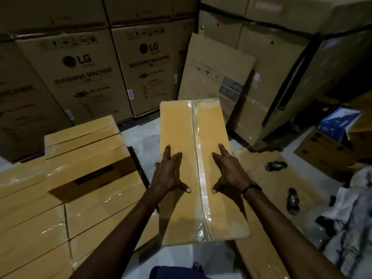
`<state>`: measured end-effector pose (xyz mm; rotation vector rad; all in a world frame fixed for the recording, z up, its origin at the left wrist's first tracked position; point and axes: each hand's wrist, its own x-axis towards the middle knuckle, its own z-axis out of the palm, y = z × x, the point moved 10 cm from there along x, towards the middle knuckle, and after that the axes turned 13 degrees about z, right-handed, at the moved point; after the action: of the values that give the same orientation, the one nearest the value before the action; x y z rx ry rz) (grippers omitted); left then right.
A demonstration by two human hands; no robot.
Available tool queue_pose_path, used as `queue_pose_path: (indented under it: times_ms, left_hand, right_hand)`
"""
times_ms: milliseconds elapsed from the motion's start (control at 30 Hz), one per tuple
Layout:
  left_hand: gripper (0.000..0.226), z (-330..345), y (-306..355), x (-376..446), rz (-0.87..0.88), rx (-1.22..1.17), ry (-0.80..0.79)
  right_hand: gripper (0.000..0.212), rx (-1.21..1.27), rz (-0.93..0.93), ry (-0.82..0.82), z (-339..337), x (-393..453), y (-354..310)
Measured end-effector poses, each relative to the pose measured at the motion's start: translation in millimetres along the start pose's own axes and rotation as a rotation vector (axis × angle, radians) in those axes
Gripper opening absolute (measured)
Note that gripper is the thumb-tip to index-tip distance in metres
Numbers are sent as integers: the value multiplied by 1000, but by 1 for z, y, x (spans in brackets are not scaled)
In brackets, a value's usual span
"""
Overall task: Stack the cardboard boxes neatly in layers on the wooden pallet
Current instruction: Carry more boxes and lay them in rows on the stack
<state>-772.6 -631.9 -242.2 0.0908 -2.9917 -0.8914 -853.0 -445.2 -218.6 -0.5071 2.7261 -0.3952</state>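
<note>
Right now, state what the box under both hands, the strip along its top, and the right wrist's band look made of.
Box: corrugated cardboard, matte tan, judging by its folded flaps.
Strip: clear plastic packing tape, glossy and wrinkled, catching glare.
Band: dark, thin; possibly rubber or cord, too small to tell.

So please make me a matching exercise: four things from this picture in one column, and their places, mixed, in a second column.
Things:
1. taped box
2. blue box
3. washing machine cartons
4. stacked boxes

Places:
A. far right, on the floor
B. at the back wall, left and middle
C. under both hands, in the middle
D. lower left, in layers

Pairs: 1-C, 2-A, 3-B, 4-D
</note>
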Motion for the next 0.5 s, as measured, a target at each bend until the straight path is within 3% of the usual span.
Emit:
queue_pose_path:
  times_ms: [233,500]
  left_hand:
    - [147,-11,-9,80,-50,20,50]
    - [144,-54,-77,160,-160,-8,199]
  right_hand:
    - [153,-20,-55,-24,-30,95,8]
    - [152,-61,-206,-59,-45,229,-56]
